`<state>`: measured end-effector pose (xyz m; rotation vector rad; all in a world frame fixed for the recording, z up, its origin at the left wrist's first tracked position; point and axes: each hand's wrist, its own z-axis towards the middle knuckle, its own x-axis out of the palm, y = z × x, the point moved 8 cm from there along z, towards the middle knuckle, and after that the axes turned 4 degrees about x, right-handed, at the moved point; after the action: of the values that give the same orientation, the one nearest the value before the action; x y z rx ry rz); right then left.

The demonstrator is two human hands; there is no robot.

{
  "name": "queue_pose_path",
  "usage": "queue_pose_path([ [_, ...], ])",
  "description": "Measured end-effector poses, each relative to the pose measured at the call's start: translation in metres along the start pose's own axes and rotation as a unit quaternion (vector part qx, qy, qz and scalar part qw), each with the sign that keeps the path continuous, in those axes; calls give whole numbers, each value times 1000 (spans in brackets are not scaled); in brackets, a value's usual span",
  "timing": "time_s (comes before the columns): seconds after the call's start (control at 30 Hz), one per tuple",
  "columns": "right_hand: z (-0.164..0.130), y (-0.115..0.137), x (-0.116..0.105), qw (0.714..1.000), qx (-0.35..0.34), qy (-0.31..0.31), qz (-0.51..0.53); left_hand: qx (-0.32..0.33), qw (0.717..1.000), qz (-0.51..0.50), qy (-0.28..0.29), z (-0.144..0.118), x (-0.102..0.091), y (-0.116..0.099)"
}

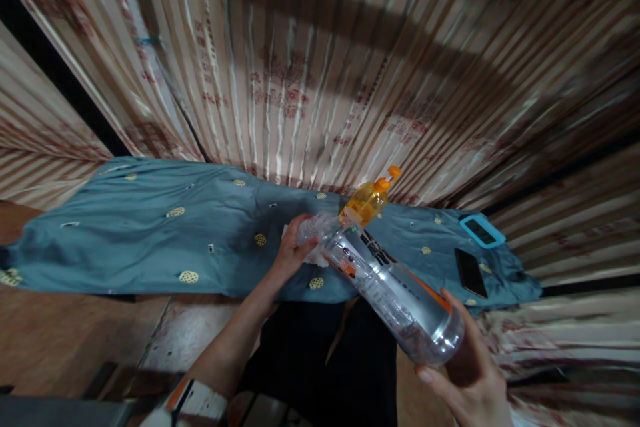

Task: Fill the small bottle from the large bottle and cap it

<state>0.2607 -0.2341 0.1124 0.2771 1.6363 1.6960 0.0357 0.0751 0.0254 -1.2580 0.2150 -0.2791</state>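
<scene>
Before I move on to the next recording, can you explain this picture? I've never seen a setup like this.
There is no machine here: a person works bare-handed. The single picture comes from a camera worn on that person's head, looking forward and down. The left hand grips the narrow end of a large clear plastic bottle, and the right hand holds its base, so it slants. On the blue-green cloth with pineapple prints, an orange-topped pump bottle shows just beyond it. Toward the right end lie a dark, phone-like device and a blue-framed device.
</scene>
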Motion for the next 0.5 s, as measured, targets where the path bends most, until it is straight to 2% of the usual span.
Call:
queue_pose_path([
  [0.5,1,3,1,1000,17,-7,-3,7,1000,-2,1,0,-1,0],
])
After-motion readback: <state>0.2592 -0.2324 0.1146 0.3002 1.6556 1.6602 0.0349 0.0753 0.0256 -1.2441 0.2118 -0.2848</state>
